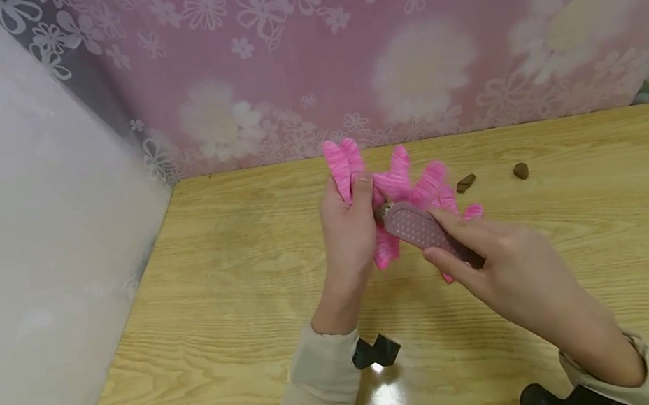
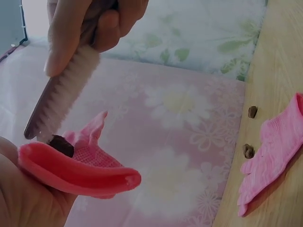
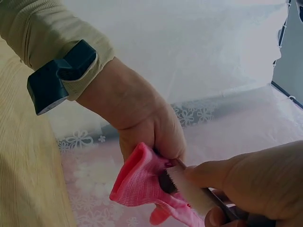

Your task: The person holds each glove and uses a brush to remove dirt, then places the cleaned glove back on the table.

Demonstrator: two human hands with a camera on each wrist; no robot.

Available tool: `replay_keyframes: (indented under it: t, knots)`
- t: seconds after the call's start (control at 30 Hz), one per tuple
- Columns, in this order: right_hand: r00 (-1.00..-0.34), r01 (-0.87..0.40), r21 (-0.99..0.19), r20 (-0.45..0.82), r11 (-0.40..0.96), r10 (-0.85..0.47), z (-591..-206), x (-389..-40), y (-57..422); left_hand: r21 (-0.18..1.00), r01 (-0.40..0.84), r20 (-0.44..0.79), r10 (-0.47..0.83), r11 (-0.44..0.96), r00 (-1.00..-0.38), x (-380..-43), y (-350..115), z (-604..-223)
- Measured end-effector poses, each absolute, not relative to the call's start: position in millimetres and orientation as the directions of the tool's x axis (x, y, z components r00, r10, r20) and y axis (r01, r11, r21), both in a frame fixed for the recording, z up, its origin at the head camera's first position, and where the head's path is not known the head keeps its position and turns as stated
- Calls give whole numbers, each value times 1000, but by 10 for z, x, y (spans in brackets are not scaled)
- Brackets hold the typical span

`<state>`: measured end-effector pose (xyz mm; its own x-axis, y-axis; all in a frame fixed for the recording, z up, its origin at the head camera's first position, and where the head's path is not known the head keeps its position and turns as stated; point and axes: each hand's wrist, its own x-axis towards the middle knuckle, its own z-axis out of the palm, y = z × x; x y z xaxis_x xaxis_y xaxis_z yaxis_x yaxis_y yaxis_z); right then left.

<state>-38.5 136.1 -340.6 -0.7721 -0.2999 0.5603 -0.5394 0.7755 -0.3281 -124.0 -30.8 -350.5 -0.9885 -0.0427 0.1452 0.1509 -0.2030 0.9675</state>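
Observation:
My left hand [image 1: 350,234] grips a pink knit glove [image 1: 336,158], thumb on top, raised above the table. In the left wrist view the glove's open cuff [image 2: 80,177] faces the camera, and a dark brown lump [image 2: 62,144] sits against the fabric. With my right hand [image 1: 513,265] I hold a brush [image 1: 420,226] with a mauve dotted back. Its white bristles [image 3: 191,191] are right at the lump and glove in the right wrist view. A second pink glove [image 2: 274,146] lies on the table behind, partly hidden by the brush in the head view.
Two small brown lumps, one flatter [image 1: 465,184] and one rounder [image 1: 520,171], lie toward the back of the wooden table [image 1: 219,304]. A pink flowered sheet [image 1: 305,78] stands along the far edge, and a whitish sheet [image 1: 13,209] closes the left side.

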Motion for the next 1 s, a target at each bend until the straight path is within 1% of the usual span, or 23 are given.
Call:
replay_keyframes:
  t: [0.1,0.2,0.27,0.33,0.47,0.5,0.57,0.67,0.7,0.8,0.9,1.0]
  knots:
    - [-778,-523,-316,556,791,-292,-3411,-394,1358,959,153,140,-70,-239,-988,-1256,-342,-3512]
    - [-796,-495,-320,540,808,-274,-3409,-400,1354,945,154,141,-67,-288,-988,-1263,-361,-3513]
    - [-813,-475,-334,522,814,-260,-3400,-394,1365,938,152,141,-58,-310,-988,-1258,-358,-3514]
    - [-828,-462,-366,505,808,-245,-3383,-382,1380,939,164,152,-63,-301,-986,-1247,-341,-3513]
    - [-840,-462,-464,502,756,-205,-3361,-384,1393,953,205,198,-56,-223,-979,-1206,-266,-3495]
    - [-843,-464,-492,501,737,-195,-3365,-395,1386,959,206,202,-42,-197,-979,-1190,-242,-3489]
    - [-851,-463,-551,495,694,-176,-3377,-423,1373,963,193,197,5,-187,-980,-1156,-198,-3477]
    - [-894,-414,-685,430,599,-125,-3384,-446,1392,961,147,165,57,-235,-985,-1114,-159,-3473]
    - [-909,-385,-729,405,566,-96,-3380,-443,1412,953,138,161,62,-270,-985,-1109,-154,-3476]
    - [-935,-315,-813,355,490,-13,-3359,-427,1473,926,137,169,63,-353,-984,-1103,-157,-3474]
    - [-928,-318,-814,372,487,17,-3360,-440,1468,930,137,165,56,-341,-985,-1093,-152,-3461]
    - [-907,-363,-754,421,547,-21,-3382,-465,1404,948,110,137,70,-297,-988,-1082,-144,-3440]
